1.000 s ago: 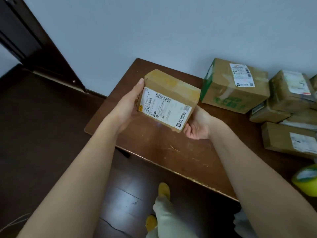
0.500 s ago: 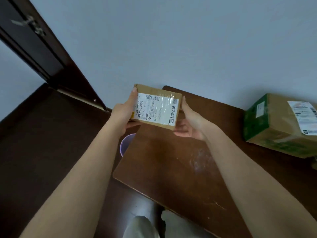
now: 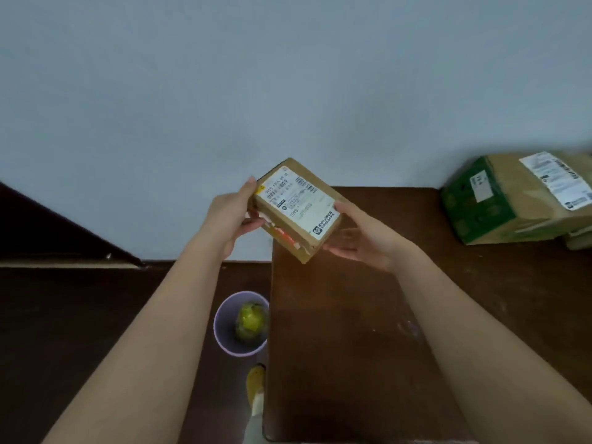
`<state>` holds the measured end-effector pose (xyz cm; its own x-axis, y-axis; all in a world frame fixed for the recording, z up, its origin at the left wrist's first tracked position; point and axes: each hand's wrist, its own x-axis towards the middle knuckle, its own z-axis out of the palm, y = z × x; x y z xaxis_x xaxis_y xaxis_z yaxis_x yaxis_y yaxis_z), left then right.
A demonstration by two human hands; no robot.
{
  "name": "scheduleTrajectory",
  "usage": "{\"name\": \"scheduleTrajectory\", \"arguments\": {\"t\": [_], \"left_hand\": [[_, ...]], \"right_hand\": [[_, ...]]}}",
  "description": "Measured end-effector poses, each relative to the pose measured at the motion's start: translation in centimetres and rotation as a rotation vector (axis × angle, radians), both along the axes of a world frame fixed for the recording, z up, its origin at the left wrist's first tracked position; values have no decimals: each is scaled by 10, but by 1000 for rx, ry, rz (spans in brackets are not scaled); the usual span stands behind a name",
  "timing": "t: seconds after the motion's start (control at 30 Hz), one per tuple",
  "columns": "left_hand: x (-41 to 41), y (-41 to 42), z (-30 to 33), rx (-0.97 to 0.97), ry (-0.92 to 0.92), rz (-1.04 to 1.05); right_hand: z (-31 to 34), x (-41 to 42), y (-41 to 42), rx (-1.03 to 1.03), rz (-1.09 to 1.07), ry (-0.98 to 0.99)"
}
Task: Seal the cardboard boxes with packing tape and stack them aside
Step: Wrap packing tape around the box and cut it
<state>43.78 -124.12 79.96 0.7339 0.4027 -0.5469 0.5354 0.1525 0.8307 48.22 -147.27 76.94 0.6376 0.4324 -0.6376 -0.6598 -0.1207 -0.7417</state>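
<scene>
- Small cardboard box [image 3: 296, 208] held up in the air between both hands, above the far left corner of the brown surface [image 3: 346, 331], touching nothing else.
- Left hand [image 3: 232, 213] gripping the box's left end, fingers curled beneath and one finger laid up along the end face.
- Right hand [image 3: 358, 233] cupped under the right end, thumb lying over the edge of the white shipping label [image 3: 299, 200], fingers loosely curled below.
- Box tilted with label up and slightly toward the camera, near side face showing a torn-looking strip of red and white; probably turned this way to check the seam before taping or setting aside.
- Two-hand hold likely chosen for turning the box rather than for weight.
- Larger box [image 3: 515, 200], green-sided and labelled, resting at the far right of the surface, well apart from the held one.
- Wide bare stretch of surface below and right of the hands: ample room to set the box down.
- Left edge of the surface directly beneath the box; purple bin [image 3: 240, 322] with something yellow-green inside on the floor just beside that edge, so a drop could land there.
- No tape roll in view.
</scene>
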Motion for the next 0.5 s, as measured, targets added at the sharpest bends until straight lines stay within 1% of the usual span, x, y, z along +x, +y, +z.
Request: {"name": "scheduleTrajectory", "arguments": {"t": [0.1,0.17,0.23,0.33,0.4,0.5], "left_hand": [[16,16,1,-48,-20,-44],[23,21,-4,-62,-9,-95],[27,21,-14,-60,39,-189],[30,14,-31,-83,115,-318],[29,6,-45,-123,154,-398],[29,-3,-65,-141,189,-505]], "right_hand": [[-12,-12,18,132,-244,182],[-23,-22,27,222,-397,261],[-35,-32,32,292,-541,314],[-48,-40,36,306,-679,329],[-55,-40,40,286,-737,305],[-69,-31,49,195,-713,233]]}}
